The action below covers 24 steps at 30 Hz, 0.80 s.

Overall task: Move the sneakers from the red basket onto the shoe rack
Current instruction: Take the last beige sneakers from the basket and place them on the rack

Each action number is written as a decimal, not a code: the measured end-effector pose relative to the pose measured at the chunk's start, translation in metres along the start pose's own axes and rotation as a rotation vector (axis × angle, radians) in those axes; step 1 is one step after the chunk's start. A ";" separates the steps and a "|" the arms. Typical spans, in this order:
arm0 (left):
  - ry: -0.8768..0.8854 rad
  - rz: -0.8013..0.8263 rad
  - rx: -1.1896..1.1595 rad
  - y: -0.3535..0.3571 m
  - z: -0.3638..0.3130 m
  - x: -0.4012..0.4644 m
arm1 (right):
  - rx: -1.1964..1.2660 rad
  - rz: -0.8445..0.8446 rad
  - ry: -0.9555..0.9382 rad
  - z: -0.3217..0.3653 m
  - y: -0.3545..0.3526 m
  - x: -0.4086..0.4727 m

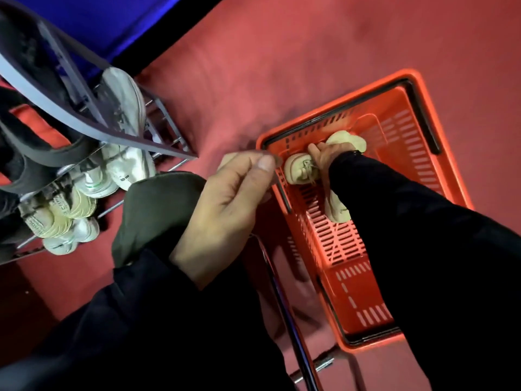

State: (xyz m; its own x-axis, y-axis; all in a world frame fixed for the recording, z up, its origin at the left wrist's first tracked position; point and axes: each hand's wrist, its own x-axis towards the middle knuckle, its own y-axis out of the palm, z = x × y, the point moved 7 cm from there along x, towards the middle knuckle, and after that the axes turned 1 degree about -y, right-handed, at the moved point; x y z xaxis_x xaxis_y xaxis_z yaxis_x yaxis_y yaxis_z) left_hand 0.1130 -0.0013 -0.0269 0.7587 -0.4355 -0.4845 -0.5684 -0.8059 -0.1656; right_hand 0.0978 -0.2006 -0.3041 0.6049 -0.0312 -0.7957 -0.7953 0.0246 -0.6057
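On a red carpet, a red basket (428, 176) holds two beige sneakers (300, 172). My right hand (328, 159) reaches inside it, fingers curled around both. My left hand (225, 204) hovers just outside its rim, loosely curled and holding nothing. Left of the basket, the shoe rack (93, 131) carries several pale sneakers.

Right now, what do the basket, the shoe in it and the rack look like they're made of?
Red basket: moulded plastic, slightly glossy, with slotted walls and floor. Beige sneaker gripped by the right hand: looks like soft matte fabric or mesh, with laces; exact textile unclear. Shoe rack: apparently metal, with a grey painted frame and thin shiny rods.
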 end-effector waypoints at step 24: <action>0.024 0.275 0.389 0.045 -0.001 -0.010 | -0.369 -0.680 -0.223 0.019 -0.114 -0.244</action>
State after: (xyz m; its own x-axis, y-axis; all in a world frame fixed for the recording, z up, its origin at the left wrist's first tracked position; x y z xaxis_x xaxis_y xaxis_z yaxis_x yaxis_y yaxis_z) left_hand 0.0803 -0.0331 -0.0286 0.5677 -0.6245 -0.5365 -0.8228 -0.4514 -0.3453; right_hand 0.0419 -0.1767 -0.0408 0.9237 0.2803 -0.2612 -0.1883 -0.2616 -0.9466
